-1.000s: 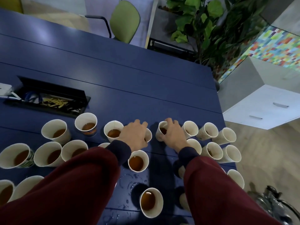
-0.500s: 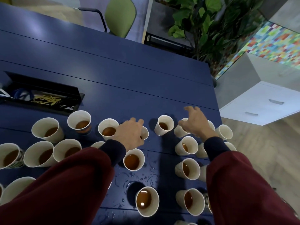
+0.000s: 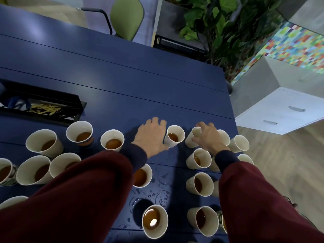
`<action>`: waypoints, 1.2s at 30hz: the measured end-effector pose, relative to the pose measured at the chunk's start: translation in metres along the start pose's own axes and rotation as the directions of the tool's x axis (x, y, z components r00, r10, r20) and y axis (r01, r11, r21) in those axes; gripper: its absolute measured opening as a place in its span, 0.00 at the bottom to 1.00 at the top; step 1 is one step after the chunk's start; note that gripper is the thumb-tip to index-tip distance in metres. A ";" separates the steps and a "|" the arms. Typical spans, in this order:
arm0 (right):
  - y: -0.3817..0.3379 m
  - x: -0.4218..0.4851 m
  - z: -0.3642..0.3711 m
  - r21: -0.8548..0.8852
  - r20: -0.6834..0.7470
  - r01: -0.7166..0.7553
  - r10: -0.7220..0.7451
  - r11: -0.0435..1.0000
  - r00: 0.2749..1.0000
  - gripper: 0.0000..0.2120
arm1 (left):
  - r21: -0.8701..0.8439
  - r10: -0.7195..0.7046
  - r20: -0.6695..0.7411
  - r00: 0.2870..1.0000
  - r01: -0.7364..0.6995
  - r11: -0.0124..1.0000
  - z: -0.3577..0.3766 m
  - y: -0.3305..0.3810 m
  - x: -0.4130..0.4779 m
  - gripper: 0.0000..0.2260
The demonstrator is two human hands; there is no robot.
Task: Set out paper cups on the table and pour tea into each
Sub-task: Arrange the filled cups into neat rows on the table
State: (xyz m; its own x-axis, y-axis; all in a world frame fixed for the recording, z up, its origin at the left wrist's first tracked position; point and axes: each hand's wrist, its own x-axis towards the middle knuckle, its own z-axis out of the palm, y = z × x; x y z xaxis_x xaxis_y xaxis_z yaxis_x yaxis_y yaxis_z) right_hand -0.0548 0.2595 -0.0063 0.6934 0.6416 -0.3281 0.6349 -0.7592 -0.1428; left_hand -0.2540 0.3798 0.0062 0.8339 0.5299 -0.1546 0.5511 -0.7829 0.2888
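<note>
Several white paper cups stand on the dark blue table [image 3: 122, 81], most holding brown tea, such as one cup [image 3: 112, 143] left of my hands. My left hand [image 3: 151, 135] lies palm down with its fingertips bent toward the table. Its thumb touches the side of a tea-filled cup [image 3: 175, 136], and anything under the palm is hidden. My right hand [image 3: 209, 137] grips a tilted paper cup [image 3: 193, 138] just right of that one; no tea shows inside it. More cups [image 3: 199, 160] sit near my right forearm, which hides some of them.
An open black cable box [image 3: 40, 106] is set into the table at the left. Spilled drops [image 3: 154, 190] wet the near surface. The table's right edge runs close to the rightmost cups [image 3: 239, 143]. Beyond it are a white drawer cabinet [image 3: 280, 111], a plant [image 3: 219, 23] and a green chair [image 3: 127, 16].
My left hand moved forward and right until its thumb met the tea cup. My right hand came back left from the far-right cups and took hold of a tilted cup.
</note>
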 end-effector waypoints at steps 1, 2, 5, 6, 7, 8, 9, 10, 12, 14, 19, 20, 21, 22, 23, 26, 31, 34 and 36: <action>0.000 0.002 0.000 0.009 -0.010 0.005 -0.005 1.000 1.000 0.26 | -0.013 0.015 -0.005 1.000 -0.015 1.000 -0.002 0.007 0.009 0.30; -0.002 0.004 0.001 0.011 -0.020 0.019 -0.019 1.000 1.000 0.27 | -0.018 0.026 -0.004 1.000 -0.026 0.999 -0.003 0.013 0.017 0.31; 0.002 0.012 0.006 0.000 -0.026 0.031 -0.031 1.000 0.999 0.30 | 0.011 0.050 0.078 0.996 -0.051 0.999 0.001 0.033 0.042 0.37; 0.002 0.013 0.007 -0.003 -0.024 0.037 -0.037 0.999 0.999 0.31 | 0.023 0.054 0.121 0.991 -0.057 0.998 0.003 0.038 0.048 0.38; 0.003 0.014 0.008 0.001 -0.025 0.036 -0.036 0.999 0.999 0.32 | 0.033 0.054 0.160 0.986 -0.060 0.998 0.003 0.041 0.053 0.38; 0.002 0.014 0.007 0.011 -0.027 0.037 -0.036 0.999 0.999 0.32 | 0.040 0.053 0.193 0.980 -0.062 0.997 0.004 0.044 0.058 0.36; 0.002 0.015 0.007 0.018 -0.023 0.035 -0.035 0.999 0.999 0.31 | 0.043 0.051 0.220 0.974 -0.062 0.997 0.004 0.047 0.062 0.33; 0.002 0.015 0.006 0.013 -0.023 0.044 -0.043 0.999 0.999 0.30 | 0.040 0.048 0.237 0.970 -0.059 0.997 0.005 0.049 0.065 0.30; 0.003 0.016 0.006 0.010 -0.019 0.042 -0.042 0.999 0.999 0.27 | 0.021 0.042 0.245 0.968 -0.049 0.999 0.007 0.050 0.069 0.24; 0.004 0.014 0.005 0.022 -0.019 0.041 -0.040 0.999 0.999 0.26 | 0.002 0.045 0.224 0.974 -0.046 0.999 0.008 0.051 0.071 0.21; 0.005 0.011 0.003 0.017 -0.006 0.048 -0.048 0.999 0.999 0.31 | -0.031 0.033 0.172 0.985 -0.028 0.999 0.012 0.051 0.076 0.21; 0.006 0.011 0.002 0.011 0.008 0.049 -0.049 0.999 0.999 0.33 | -0.036 0.027 0.172 0.985 -0.021 0.999 0.013 0.050 0.077 0.22; 0.006 0.010 0.001 0.007 0.018 0.052 -0.053 0.999 0.998 0.34 | -0.044 0.021 0.173 0.985 -0.013 0.999 0.013 0.050 0.077 0.22; 0.007 0.010 0.001 0.005 0.030 0.055 -0.055 0.998 0.998 0.35 | -0.053 0.017 0.173 0.985 -0.008 0.999 0.013 0.049 0.078 0.22; 0.008 0.009 0.000 0.006 0.037 0.058 -0.059 0.998 0.998 0.36 | -0.062 0.017 0.175 0.984 -0.006 0.998 0.012 0.048 0.078 0.22; 0.010 0.007 -0.003 0.018 0.047 0.057 -0.058 0.998 0.997 0.38 | -0.087 0.047 0.190 0.981 -0.030 0.996 0.012 0.043 0.081 0.24; 0.011 -0.009 -0.007 0.060 -0.019 0.042 -0.041 0.997 0.999 0.37 | -0.104 0.025 0.160 0.987 -0.009 0.995 0.006 0.030 0.073 0.32; 0.002 -0.028 -0.009 0.104 -0.134 0.068 -0.054 0.992 0.989 0.34 | -0.148 -0.029 0.102 0.994 0.043 0.988 -0.005 0.015 0.057 0.28; -0.011 -0.046 -0.010 0.117 -0.182 0.090 -0.067 0.989 0.981 0.32 | -0.161 -0.067 0.088 0.994 0.080 0.984 -0.012 -0.001 0.037 0.26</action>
State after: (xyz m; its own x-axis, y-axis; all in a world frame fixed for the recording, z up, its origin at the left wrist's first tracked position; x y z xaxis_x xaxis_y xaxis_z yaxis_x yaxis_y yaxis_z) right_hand -0.0896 0.2395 0.0199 0.6994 0.7005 -0.1421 0.6504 -0.7061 -0.2799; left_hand -0.2243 0.4039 0.0114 0.7949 0.5501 -0.2561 0.6038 -0.6752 0.4237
